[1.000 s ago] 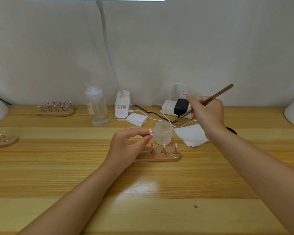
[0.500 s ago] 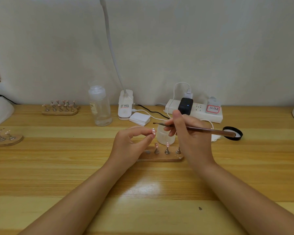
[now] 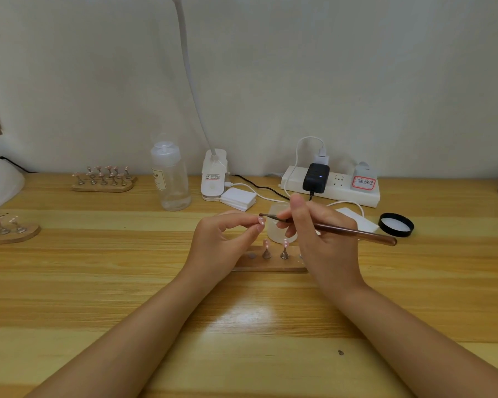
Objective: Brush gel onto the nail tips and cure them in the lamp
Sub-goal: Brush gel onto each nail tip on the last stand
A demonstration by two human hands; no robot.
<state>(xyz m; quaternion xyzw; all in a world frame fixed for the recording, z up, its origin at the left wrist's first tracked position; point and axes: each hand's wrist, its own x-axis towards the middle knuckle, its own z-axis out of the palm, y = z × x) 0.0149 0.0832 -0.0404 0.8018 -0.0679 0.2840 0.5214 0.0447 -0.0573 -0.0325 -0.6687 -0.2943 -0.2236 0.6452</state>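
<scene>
right hand [image 3: 322,237] pinches the brush [image 3: 342,229] lying sideways, bristles pointing left, right at the nail tip [image 3: 261,220] pinched in the left hand [image 3: 222,242]

The brush [image 3: 328,229], held in the right hand [image 3: 322,237], has been brought from the power strip [image 3: 331,186] to the nail tip [image 3: 261,221].

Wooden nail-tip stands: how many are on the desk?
3 wooden stands, perhaps 4: one under the hands, one at the left edge, and one at the back left, which may be two overlapping. More could lie outside the frame.
</scene>
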